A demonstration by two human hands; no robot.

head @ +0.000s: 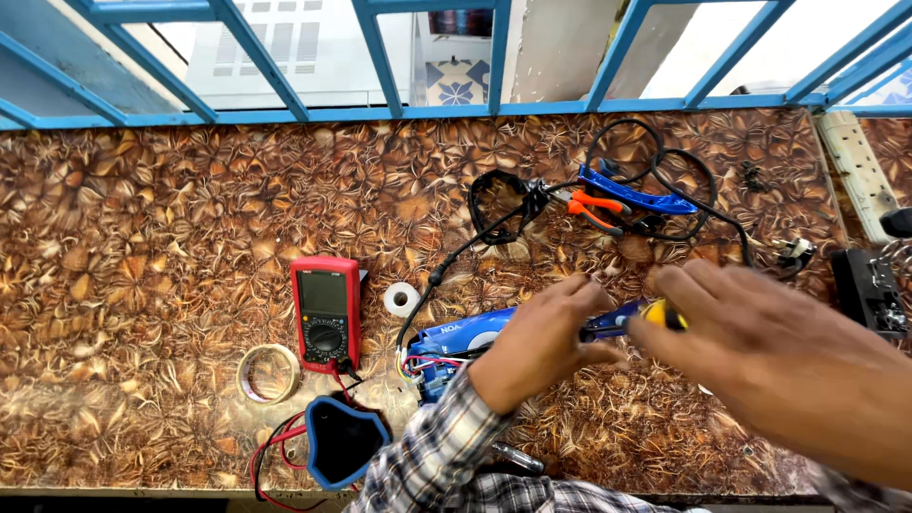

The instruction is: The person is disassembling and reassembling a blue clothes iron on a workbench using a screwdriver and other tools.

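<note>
Blue device (456, 344) w/ wires showing (opened up), under left hand (541, 344).

A: How much of the blue device (456, 347) can be seen?

B: Its middle is covered by the left hand (541, 342); its right part is hidden too.

A: And the yellow-handled tool (655, 313)?

B: Only a short piece is shown; the rest is masked by the right hand (760, 351), which is blurred, its forearm cut by the right edge.

A: At the bench's right edge?

B: A black box (869, 290) and white power strip (860, 171) are cropped. The blue plug cover (340, 442) at the front edge is partly hidden by the sleeve (437, 456).
</note>
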